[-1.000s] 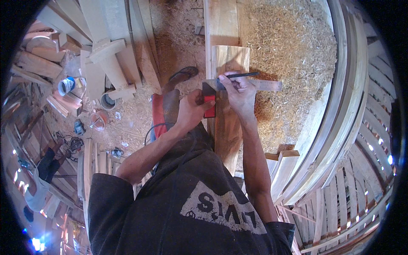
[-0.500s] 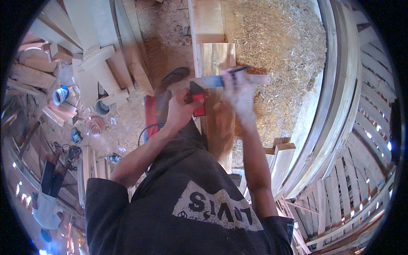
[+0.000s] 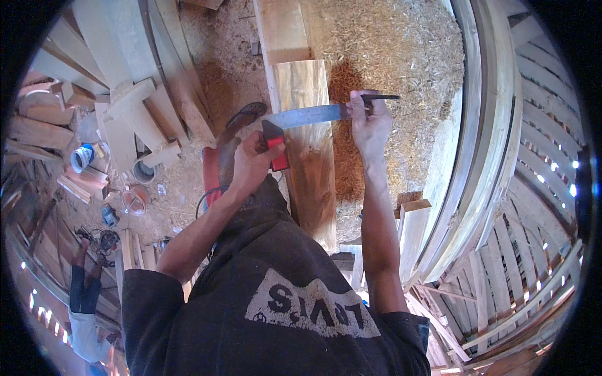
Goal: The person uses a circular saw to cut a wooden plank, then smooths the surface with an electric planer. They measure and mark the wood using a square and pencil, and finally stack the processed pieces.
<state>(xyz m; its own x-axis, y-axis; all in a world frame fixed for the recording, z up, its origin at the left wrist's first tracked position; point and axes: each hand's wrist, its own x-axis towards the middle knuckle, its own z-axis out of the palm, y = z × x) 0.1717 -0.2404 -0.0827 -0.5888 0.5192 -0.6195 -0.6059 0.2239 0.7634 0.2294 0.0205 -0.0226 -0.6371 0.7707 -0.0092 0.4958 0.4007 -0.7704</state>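
Note:
A try square with a red and black stock [image 3: 278, 155] and a flat metal blade [image 3: 307, 116] lies across a brown wooden board [image 3: 307, 163]. My left hand [image 3: 251, 163] is closed round the stock, which sits against the board's left edge. Past the board's right edge, my right hand [image 3: 370, 122] has its fingers closed at the far end of the blade. A dark, thin pencil or pen [image 3: 384, 97] juts rightward from that same hand. Its tip is clear of the wood.
Wood shavings [image 3: 407, 56] cover the surface to the right, beside long planks [image 3: 480, 125]. Stacked timber [image 3: 128, 56], a bucket [image 3: 145, 170] and offcuts crowd the left. A sandalled foot [image 3: 246, 113] stands beside the board. Another person [image 3: 84, 313] is at lower left.
My right hand has moved right along the blade to its end, and the pencil now points out to the right. My left hand still grips the stock. The whole view has shifted slightly.

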